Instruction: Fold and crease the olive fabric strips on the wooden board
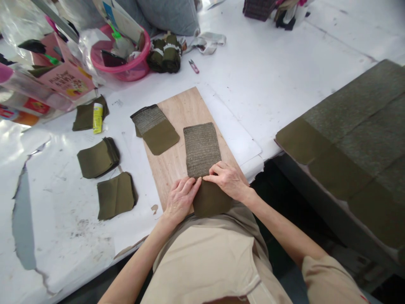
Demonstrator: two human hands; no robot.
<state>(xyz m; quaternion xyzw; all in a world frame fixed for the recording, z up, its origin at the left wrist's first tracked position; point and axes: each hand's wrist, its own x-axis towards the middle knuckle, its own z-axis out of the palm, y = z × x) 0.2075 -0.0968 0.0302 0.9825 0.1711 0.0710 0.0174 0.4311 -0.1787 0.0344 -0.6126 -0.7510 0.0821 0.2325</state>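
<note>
A wooden board [180, 105] lies on the white-covered table, reaching to my lap. On it is an olive fabric piece with a ribbed, speckled upper part [202, 145] and a smooth lower part [211, 198] that hangs over the board's near edge. My left hand [182, 196] and my right hand [228, 180] meet at the seam between the two parts, each pinching the fabric with thumb and forefinger. A similar two-part piece [161, 137] lies at the board's upper left, over another piece.
Stacks of olive fabric [96, 160] stand left of the board, the farthest under a yellow tube [98, 118]. Behind are a pink basket [139, 63], fabric rolls [171, 55] and small snips [194, 66]. Joined olive panels [357, 122] cover a surface at right, beyond a dark gap.
</note>
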